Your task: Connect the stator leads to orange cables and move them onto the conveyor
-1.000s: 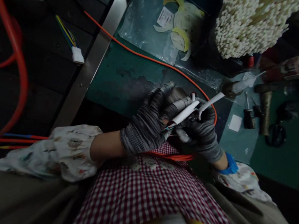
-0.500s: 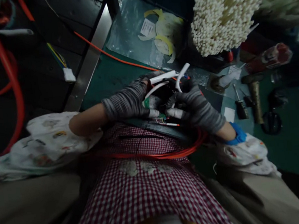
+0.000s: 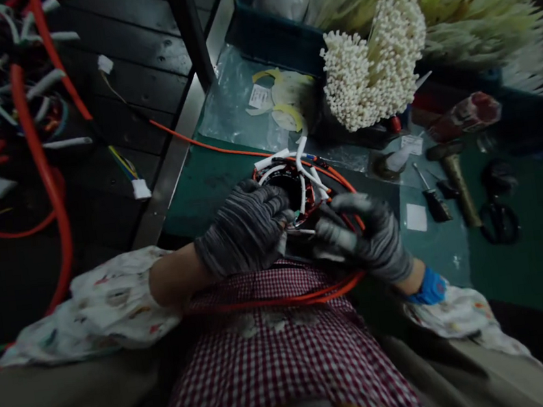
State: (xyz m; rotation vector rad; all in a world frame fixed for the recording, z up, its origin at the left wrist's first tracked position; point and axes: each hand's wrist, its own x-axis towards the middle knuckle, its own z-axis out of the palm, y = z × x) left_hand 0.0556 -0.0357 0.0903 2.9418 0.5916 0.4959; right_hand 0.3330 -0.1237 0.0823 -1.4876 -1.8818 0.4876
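Left hand (image 3: pixel 243 227): grey knit glove, bare forearm reaching in from the left, fingers (image 3: pixel 268 200) curled closed over the near-left rim of a dark round wound ring (image 3: pixel 294 191). Right hand (image 3: pixel 366 238): gloved, wrist angled in from the near right, fingers (image 3: pixel 350 206) half open, tips at the ring's near-right edge; blur leaves it unclear whether they grip it. You hold the ring above your lap, over a checked apron (image 3: pixel 279 359), with white sleeved leads (image 3: pixel 302 161) rising from its far side and an orange cable (image 3: pixel 282 300) looped around it. Compared with the earlier frame, your hands have parted and dropped away from the leads, and the ring now shows between them. Far right, on the green mat (image 3: pixel 527 253): a screwdriver (image 3: pixel 436 205) and scissors (image 3: pixel 498 222).
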